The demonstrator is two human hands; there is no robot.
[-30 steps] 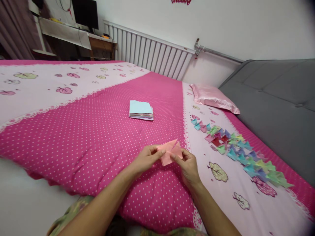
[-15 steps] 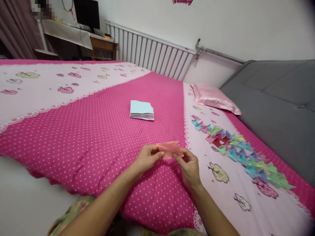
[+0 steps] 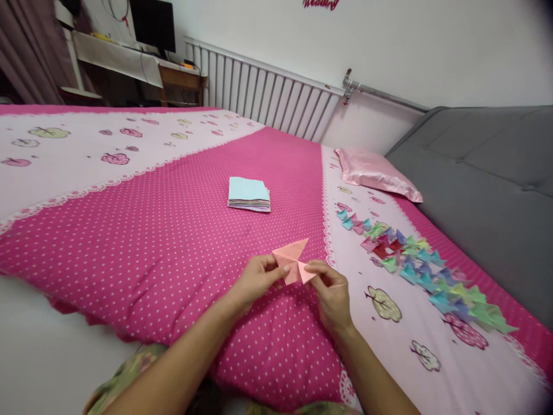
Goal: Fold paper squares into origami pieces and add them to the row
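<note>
Between my two hands is a partly folded piece of salmon-pink origami paper [image 3: 292, 253], held above the dotted pink bedspread. One pointed flap stands up at its top, and smaller flaps point downward. My left hand [image 3: 258, 281] pinches the left side, thumb in front and fingers behind. On the right, my right hand [image 3: 332, 291] has thumb and index finger closed on the right-hand flap. Farther off on the bed lies a stack of square paper sheets [image 3: 248, 189], pale blue on top. Several small folded paper pieces [image 3: 425, 279] in many colours stand in rows to the right.
A shiny pink pillow [image 3: 378, 176] lies by the grey padded headboard [image 3: 484, 173]. White radiator bars [image 3: 263, 86] run along the wall behind the bed. A desk [image 3: 116, 60] with a dark monitor [image 3: 153, 27] stands at the back left.
The pink paper has changed shape: its wide flat flaps have given way to one raised point on top and a smaller flap at right. My right fingers have shifted slightly left.
</note>
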